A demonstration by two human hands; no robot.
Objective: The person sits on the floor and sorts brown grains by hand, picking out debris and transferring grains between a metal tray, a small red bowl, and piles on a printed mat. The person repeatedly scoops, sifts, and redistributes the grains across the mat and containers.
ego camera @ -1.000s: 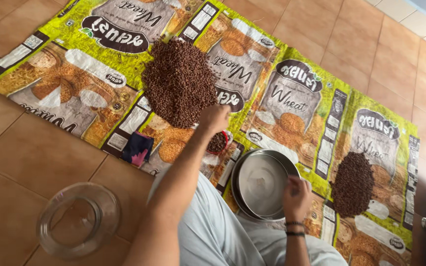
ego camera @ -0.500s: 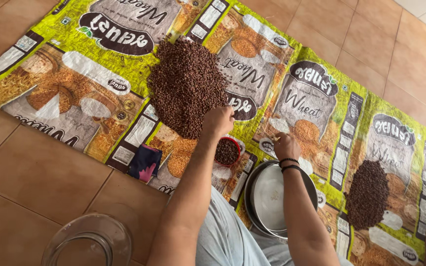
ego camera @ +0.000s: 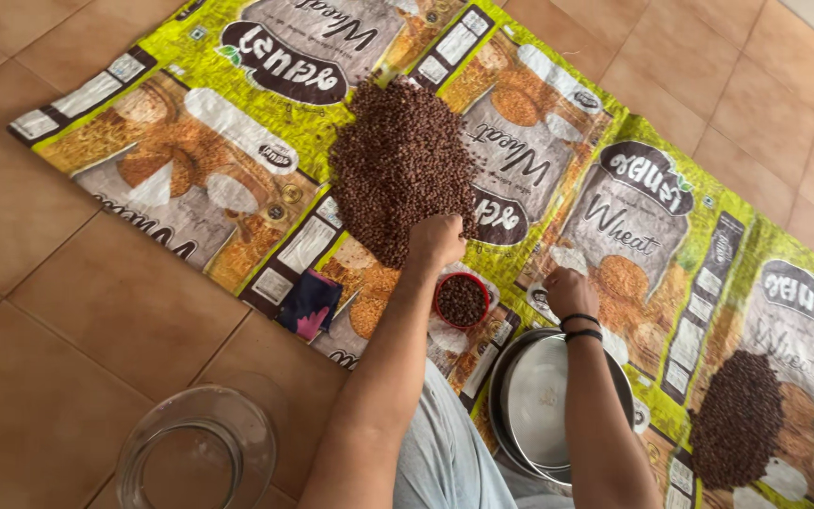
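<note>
Left hand (ego camera: 436, 240) curled at near edge of big pile (ego camera: 399, 165) of dark brown grains, fingers folded under, knuckles up; touching the pile, cannot tell whether any grains are gripped. Right hand (ego camera: 569, 291) loosely closed on the sack mat (ego camera: 237, 113), just past the steel pans (ego camera: 558, 401), dark bands on wrist; nothing visible in it, contents of fist cannot be told. Small red bowl (ego camera: 462, 300) full of same grains, sitting on mat between both hands, just below left hand. Big pile lying mid-mat, straight ahead of the person. Second smaller pile (ego camera: 737, 419) far right on mat, well apart from both hands. Steel pans nested, seemingly bare inside, at near mat edge by right forearm. Dark blue-pink cloth (ego camera: 310, 303) at mat edge, left of left forearm. Clear glass jar (ego camera: 195, 452) on tiled floor (ego camera: 68, 311), lower left, off the mat, near left elbow. Pale trousers at bottom centre.
</note>
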